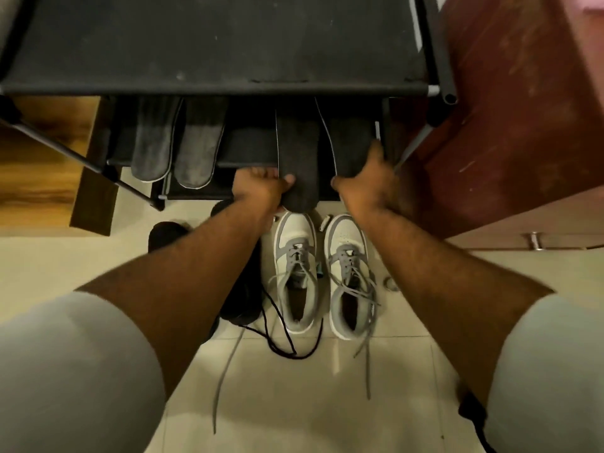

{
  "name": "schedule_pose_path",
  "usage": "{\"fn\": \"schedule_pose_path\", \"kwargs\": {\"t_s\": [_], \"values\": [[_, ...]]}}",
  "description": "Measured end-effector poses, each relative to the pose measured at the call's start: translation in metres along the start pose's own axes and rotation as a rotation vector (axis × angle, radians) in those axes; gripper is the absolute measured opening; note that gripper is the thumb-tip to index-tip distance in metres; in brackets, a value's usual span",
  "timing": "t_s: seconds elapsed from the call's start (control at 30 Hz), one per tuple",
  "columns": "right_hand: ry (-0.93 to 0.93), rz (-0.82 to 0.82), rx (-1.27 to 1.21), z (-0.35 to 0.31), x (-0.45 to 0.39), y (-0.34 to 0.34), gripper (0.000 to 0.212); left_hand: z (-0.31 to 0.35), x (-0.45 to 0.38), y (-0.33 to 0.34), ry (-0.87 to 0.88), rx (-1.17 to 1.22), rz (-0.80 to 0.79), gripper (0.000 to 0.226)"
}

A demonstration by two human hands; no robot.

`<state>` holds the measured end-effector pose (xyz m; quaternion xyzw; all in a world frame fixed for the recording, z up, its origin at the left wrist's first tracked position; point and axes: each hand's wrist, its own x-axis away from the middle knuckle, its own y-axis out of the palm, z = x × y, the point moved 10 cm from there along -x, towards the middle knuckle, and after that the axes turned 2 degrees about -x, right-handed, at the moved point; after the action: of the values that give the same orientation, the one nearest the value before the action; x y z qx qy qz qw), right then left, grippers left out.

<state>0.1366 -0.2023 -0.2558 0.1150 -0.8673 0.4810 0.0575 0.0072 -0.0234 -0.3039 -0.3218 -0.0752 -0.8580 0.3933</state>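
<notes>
A black shoe rack [215, 88] stands in front of me. On its lower shelf lie two dark grey insoles: the left insole [299, 152] and the right insole [351, 142], their near ends hanging over the shelf edge. My left hand [258, 188] grips the near end of the left insole, thumb on top. My right hand [369, 181] grips the near end of the right insole. Below my hands, a pair of white and grey sneakers [322, 273] with loose grey laces stands on the tiled floor.
Two more grey insoles [176, 148] lie on the same shelf to the left. A black shoe [238, 299] with dark loose laces sits under my left arm. A reddish wooden cabinet [523, 125] is at the right, a wooden piece [42, 158] at the left.
</notes>
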Motion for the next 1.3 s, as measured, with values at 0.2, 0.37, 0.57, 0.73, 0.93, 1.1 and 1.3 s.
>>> {"fn": "schedule_pose_path", "kwargs": {"t_s": [0.2,0.37,0.57,0.73,0.93,1.1,1.3], "values": [[0.090,-0.135,-0.123,0.032,0.137,-0.010,0.096,-0.075,0.116,-0.052,-0.139,-0.037,-0.016,0.012],[0.207,-0.232,-0.068,0.090,0.246,-0.017,0.093,-0.160,0.210,-0.091,-0.247,-0.114,-0.019,0.019],[0.235,-0.388,0.042,0.156,0.326,0.025,0.088,-0.277,0.271,-0.122,-0.480,-0.144,0.003,0.015],[0.292,-0.512,0.123,0.221,0.353,0.081,0.088,-0.364,0.278,-0.134,-0.654,-0.239,-0.022,0.017],[0.323,-0.572,0.183,0.284,0.350,0.126,0.085,-0.437,0.262,-0.126,-0.796,-0.314,-0.073,0.018],[0.361,-0.620,0.252,0.323,0.361,0.160,0.089,-0.485,0.253,-0.110,-0.904,-0.248,-0.070,0.019],[0.342,-0.587,0.304,0.337,0.348,0.193,0.093,-0.506,0.236,-0.099,-0.935,-0.236,-0.101,0.020]]}}
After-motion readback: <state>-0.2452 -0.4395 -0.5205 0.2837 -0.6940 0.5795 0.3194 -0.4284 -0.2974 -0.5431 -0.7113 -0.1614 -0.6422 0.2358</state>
